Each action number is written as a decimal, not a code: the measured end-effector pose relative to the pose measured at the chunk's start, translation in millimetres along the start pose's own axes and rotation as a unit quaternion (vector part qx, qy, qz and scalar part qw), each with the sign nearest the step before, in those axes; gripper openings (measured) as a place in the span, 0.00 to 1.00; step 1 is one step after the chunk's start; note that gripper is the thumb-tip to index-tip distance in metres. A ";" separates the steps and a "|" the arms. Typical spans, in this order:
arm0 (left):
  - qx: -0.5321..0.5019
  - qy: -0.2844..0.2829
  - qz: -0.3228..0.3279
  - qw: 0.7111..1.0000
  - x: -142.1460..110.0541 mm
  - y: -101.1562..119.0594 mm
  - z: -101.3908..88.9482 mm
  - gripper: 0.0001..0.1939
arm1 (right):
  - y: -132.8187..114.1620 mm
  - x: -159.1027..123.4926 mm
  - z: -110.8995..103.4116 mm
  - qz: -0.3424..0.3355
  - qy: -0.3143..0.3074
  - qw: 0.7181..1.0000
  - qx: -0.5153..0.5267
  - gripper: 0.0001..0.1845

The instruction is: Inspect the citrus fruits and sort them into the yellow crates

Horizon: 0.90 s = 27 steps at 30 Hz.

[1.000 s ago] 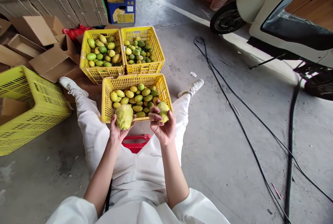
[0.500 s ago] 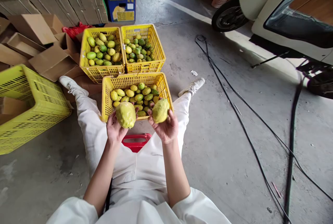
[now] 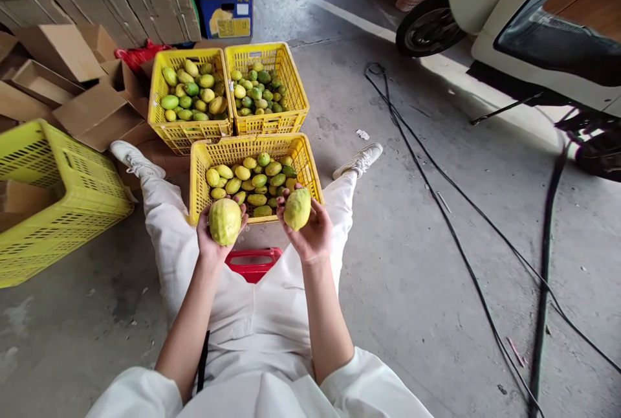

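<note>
Floor: bare concrete (image 3: 412,275) under and around the seated person; a scooter (image 3: 524,49) stands well off beyond the right hand.
Left hand (image 3: 212,251): palm up, fingers curled round a larger yellow-green fruit (image 3: 225,222).
Right hand (image 3: 316,237): cupped, fingers and thumb about a smaller yellow-green fruit (image 3: 297,209); the two hands are apart.
Near crate (image 3: 196,191): just ahead of both hands, with loose fruit (image 3: 259,180) inside; two more crates of fruit lie farther ahead.
Good hold: each palm should bear the weight from below, the fingers steadying the sides without squeezing, since a hard pinch could bruise the rind.
Clearance: both hands are best kept slightly apart and off the crate's rim, avoiding knocks and leaving both fruits' upper faces in view.
</note>
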<state>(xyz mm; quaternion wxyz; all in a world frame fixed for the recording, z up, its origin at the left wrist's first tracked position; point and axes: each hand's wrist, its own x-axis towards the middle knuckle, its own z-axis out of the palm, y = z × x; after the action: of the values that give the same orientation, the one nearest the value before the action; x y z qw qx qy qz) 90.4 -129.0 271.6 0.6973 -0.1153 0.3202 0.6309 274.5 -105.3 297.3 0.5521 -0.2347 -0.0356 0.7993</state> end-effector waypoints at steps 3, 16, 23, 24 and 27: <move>-0.010 -0.044 0.015 0.999 -4.0 0.2 8.0 0.21 | 1.1 -4.5 2.9 -0.054 -0.022 0.998 0.013 0.13; 0.010 0.005 -0.043 0.999 1.0 -1.6 0.9 0.17 | 10.7 6.9 -4.1 0.117 -0.013 0.993 0.007 0.19; -0.036 -0.074 -0.004 0.997 -5.6 -2.8 7.0 0.25 | 7.5 -1.9 4.0 0.001 -0.030 0.999 -0.029 0.14; -0.052 -0.084 0.000 0.995 -5.0 -3.8 8.1 0.24 | 8.6 -1.4 3.5 -0.001 -0.030 0.999 -0.027 0.15; -0.102 -0.091 0.008 0.991 0.4 -7.9 6.5 0.26 | 14.2 3.2 -1.3 0.026 -0.023 0.999 0.027 0.14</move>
<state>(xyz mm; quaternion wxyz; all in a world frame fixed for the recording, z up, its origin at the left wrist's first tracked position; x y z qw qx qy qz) 99.9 -126.3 274.4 0.7031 -0.1254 0.1897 0.6737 261.8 -108.2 290.5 0.5363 -0.2019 -0.0203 0.8193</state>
